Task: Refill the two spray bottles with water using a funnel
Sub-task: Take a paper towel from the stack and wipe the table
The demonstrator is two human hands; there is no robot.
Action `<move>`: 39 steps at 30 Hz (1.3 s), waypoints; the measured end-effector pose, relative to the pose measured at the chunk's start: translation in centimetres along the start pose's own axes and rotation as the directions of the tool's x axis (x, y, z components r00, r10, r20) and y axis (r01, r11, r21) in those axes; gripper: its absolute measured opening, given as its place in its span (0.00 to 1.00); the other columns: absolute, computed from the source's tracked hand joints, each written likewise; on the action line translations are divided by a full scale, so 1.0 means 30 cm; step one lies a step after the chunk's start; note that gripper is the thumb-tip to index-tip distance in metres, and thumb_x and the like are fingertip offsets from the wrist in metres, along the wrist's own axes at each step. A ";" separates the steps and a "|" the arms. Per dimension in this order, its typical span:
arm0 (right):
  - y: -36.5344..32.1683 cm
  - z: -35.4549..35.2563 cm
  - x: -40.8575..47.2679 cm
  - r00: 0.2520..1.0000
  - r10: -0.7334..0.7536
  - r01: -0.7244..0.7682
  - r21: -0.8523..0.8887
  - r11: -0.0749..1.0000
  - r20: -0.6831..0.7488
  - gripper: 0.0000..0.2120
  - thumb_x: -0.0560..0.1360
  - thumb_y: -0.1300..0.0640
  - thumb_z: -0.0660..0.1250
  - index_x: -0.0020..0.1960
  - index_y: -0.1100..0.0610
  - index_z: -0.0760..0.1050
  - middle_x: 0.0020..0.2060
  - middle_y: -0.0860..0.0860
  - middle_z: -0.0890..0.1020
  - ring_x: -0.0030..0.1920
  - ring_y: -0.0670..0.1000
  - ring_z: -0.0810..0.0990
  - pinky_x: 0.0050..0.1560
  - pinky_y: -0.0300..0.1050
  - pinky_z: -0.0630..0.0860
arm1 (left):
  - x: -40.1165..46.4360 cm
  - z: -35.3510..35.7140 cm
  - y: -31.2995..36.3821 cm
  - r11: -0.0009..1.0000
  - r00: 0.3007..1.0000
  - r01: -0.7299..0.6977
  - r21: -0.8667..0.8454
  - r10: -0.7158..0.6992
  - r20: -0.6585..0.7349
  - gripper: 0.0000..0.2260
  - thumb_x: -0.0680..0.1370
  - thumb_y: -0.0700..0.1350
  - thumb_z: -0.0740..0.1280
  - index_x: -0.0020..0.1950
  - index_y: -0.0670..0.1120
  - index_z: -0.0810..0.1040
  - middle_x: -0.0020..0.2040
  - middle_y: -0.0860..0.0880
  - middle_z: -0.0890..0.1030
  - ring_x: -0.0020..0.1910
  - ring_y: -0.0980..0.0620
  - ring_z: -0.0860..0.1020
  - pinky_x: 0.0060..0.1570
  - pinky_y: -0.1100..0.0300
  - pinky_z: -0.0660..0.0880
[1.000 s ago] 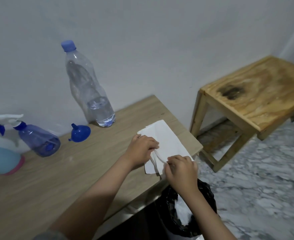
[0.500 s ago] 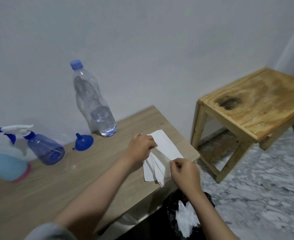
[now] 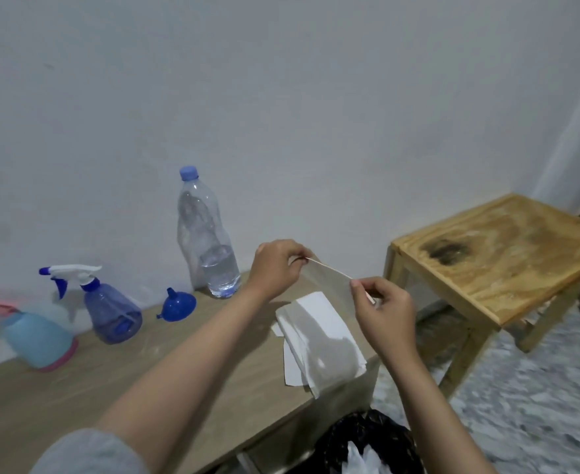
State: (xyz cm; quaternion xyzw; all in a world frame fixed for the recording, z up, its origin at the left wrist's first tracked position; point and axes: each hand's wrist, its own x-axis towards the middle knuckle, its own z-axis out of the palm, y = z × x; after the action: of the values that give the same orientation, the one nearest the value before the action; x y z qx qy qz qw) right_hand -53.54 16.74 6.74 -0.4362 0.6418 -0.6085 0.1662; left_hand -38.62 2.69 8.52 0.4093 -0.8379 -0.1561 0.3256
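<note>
My left hand (image 3: pixel 274 266) and my right hand (image 3: pixel 382 309) each pinch an upper corner of a white paper tissue (image 3: pixel 319 333), lifted above the wooden table (image 3: pixel 144 381) with its lower part draped near the table's right edge. A purple spray bottle (image 3: pixel 112 311) with a white and blue trigger head stands at the back left. Beside it, at the far left, sits a light blue spray bottle (image 3: pixel 38 336) with a pink base. A blue funnel (image 3: pixel 177 306) lies on its side between the purple bottle and a clear water bottle (image 3: pixel 209 248), capped and about a quarter full.
A wooden stool (image 3: pixel 500 254) stands to the right of the table on a marble floor. A bin with a black bag (image 3: pixel 363 439) holding crumpled white paper sits under the table's right front corner. A white wall runs right behind the table.
Both hands lifted the tissue off the table and spread it between them. The camera tilted upward, so table and bottles sit lower in view.
</note>
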 end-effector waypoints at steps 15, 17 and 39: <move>-0.181 0.503 -0.506 0.911 -0.197 0.111 0.245 0.963 0.363 0.08 0.71 0.65 0.73 0.35 0.60 0.77 0.43 0.47 0.85 0.48 0.37 0.81 0.42 0.27 0.73 | -0.536 -0.544 -0.401 0.935 0.937 0.344 0.083 -0.337 -0.086 0.09 0.74 0.37 0.68 0.50 0.45 0.85 0.49 0.49 0.85 0.51 0.51 0.81 0.55 0.58 0.75; -0.203 0.618 -0.629 0.878 -0.261 0.169 0.250 0.953 0.402 0.06 0.71 0.65 0.72 0.37 0.60 0.78 0.44 0.43 0.84 0.48 0.35 0.81 0.46 0.27 0.73 | -0.678 -0.661 -0.488 0.920 0.924 0.379 0.099 -0.372 -0.088 0.09 0.74 0.38 0.70 0.52 0.45 0.84 0.50 0.49 0.85 0.51 0.52 0.81 0.55 0.62 0.74; -0.350 1.452 -1.650 0.273 -0.210 0.628 -0.009 0.778 0.939 0.14 0.70 0.58 0.61 0.54 0.53 0.77 0.52 0.49 0.82 0.55 0.54 0.77 0.52 0.39 0.65 | -1.939 -1.313 -1.210 0.699 0.796 0.482 0.529 -0.601 0.068 0.15 0.71 0.46 0.58 0.48 0.45 0.84 0.52 0.46 0.84 0.51 0.42 0.81 0.49 0.52 0.77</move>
State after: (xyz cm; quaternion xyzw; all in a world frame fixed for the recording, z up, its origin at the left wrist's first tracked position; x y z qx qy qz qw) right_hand 10.55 28.05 -8.15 -0.8713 0.4072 -0.1563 0.2250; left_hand 35.45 26.32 -5.83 0.6854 -0.7223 -0.0775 0.0492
